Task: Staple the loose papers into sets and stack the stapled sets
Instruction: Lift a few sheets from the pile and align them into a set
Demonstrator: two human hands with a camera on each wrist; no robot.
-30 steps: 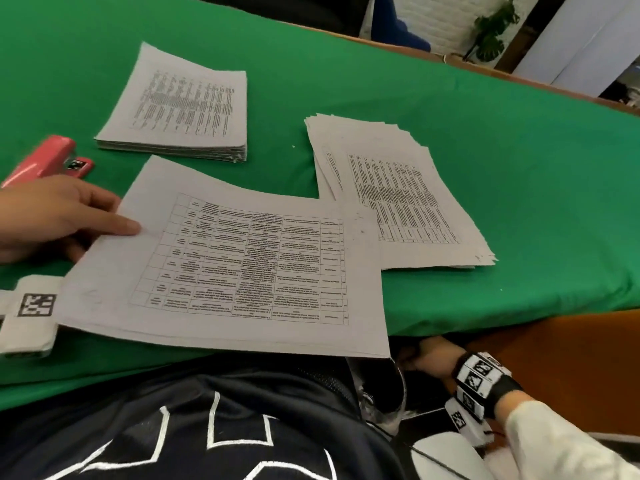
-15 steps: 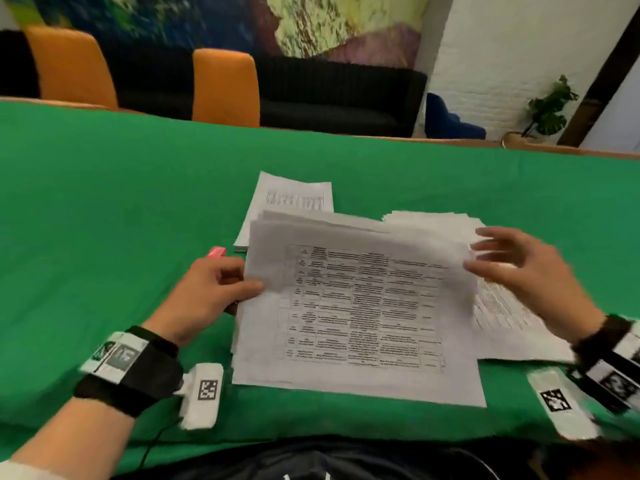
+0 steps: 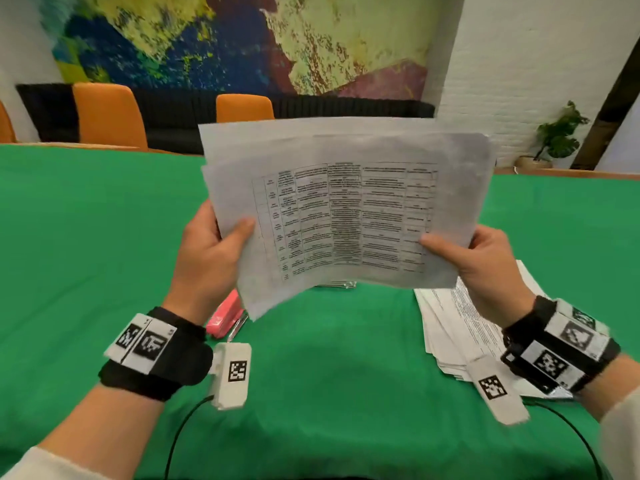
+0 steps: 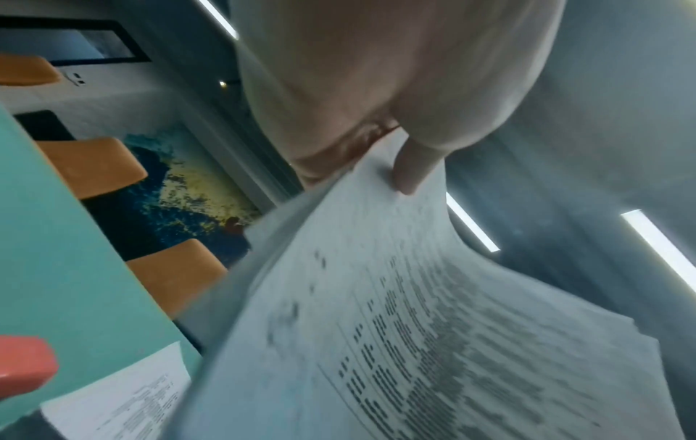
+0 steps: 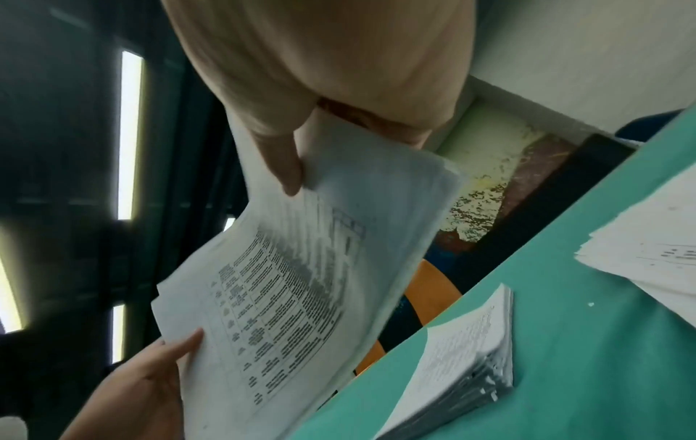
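- A bunch of loose papers (image 3: 346, 209) is held up in the air in the middle of the frame, above the green table (image 3: 86, 237).
- Its left edge is pinched by the left hand (image 3: 211, 251), thumb on the front and fingers behind.
- Its right edge is pinched the same way by the right hand (image 3: 485, 261).
- A pink stapler (image 3: 225, 315) is seen on the table, partly hidden under the left hand.
- A spread pile of sheets (image 3: 450, 323) is seen at the lower right, partly covered by the right wrist.
- A neat stack (image 5: 463, 357) is seen on the table in the right wrist view.
- The papers are tipped up, long side running left to right, sheets not lined up.
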